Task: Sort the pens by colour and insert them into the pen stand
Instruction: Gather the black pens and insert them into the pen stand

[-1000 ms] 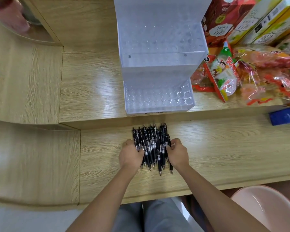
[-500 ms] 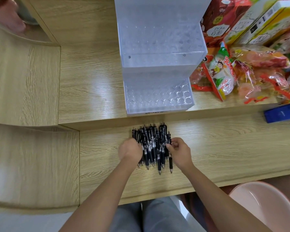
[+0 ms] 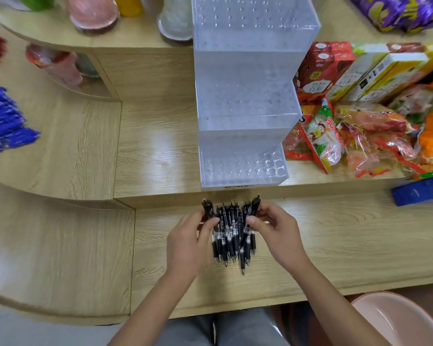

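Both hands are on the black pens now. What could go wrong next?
1. The black pens sit in a loose, uneven bunch between the left hand and right hand; some may slip out and scatter on the desk.
2. The pen stand has small, close-set holes; feeding in several at once could jam or nudge it.

Clear glossy plastic pen stand (image 3: 245, 113) on wood-grain table (image 3: 335, 236).

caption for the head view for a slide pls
The left hand and right hand grip a bundle of black pens before the empty pen stand; blue pens lie at far left.
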Tool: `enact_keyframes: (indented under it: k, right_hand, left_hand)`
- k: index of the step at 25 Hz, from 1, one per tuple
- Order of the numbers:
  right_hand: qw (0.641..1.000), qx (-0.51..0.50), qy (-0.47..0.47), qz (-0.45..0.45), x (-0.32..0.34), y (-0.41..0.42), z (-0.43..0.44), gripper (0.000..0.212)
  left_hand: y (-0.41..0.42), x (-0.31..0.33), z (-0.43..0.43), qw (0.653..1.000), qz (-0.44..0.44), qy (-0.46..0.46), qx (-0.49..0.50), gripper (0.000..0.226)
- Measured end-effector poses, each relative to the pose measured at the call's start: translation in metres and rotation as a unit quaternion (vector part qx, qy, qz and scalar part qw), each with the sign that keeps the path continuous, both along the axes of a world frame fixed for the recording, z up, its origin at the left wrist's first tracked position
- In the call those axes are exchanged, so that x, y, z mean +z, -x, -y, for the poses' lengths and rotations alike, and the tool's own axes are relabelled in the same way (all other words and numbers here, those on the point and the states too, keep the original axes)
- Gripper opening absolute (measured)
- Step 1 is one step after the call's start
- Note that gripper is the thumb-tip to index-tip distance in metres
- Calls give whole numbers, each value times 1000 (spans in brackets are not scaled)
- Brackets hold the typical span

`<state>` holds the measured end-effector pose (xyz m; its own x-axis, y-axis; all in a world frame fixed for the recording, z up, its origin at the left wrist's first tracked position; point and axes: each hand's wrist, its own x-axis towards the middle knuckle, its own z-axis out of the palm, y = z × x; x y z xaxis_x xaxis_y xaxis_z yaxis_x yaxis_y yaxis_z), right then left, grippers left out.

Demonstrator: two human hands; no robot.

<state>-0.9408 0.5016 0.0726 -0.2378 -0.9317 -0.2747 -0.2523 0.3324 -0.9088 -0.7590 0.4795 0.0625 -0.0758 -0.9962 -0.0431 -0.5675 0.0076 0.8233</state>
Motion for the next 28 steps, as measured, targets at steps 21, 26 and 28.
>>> enact_keyframes:
  k: [21, 26, 28]
  right_hand:
    - [966, -34, 236, -98, 69, -39, 112, 12]
    - [962, -24, 243, -126, 62, -48, 126, 15]
    - [957, -17, 243, -155, 56, -50, 128, 15]
  left_hand:
    - [0, 68, 107, 994, -33, 96, 41, 11]
    - [8, 62, 115, 994, -3, 100, 37, 15]
    - [11, 60, 117, 993, 44, 102, 35, 15]
